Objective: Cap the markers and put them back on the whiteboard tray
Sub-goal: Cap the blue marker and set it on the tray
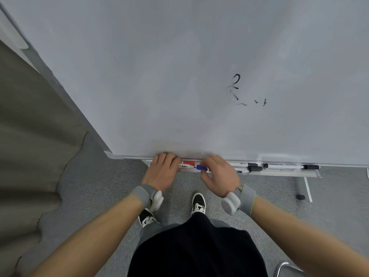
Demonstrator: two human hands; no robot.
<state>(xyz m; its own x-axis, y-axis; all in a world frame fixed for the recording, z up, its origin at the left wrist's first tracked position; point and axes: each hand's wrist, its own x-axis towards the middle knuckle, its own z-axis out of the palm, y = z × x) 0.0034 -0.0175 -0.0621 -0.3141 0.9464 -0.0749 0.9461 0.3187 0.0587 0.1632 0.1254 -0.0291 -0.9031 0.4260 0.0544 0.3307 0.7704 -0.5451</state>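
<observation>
A white marker barrel (184,166) lies along the whiteboard tray (279,173), its left end under my left hand (162,170), which is shut on it. My right hand (218,174) pinches a blue cap (201,167) just right of the marker's tip. A red cap or marker (189,162) lies behind them on the tray. To the right on the tray rest three white markers with black caps (242,163), (252,168), (289,166).
The whiteboard (179,76) rises right behind the tray, with black scribbles (236,84). A small black object (300,197) lies on the grey carpet at right. A beige curtain (30,136) hangs at left. My shoes stand below the tray.
</observation>
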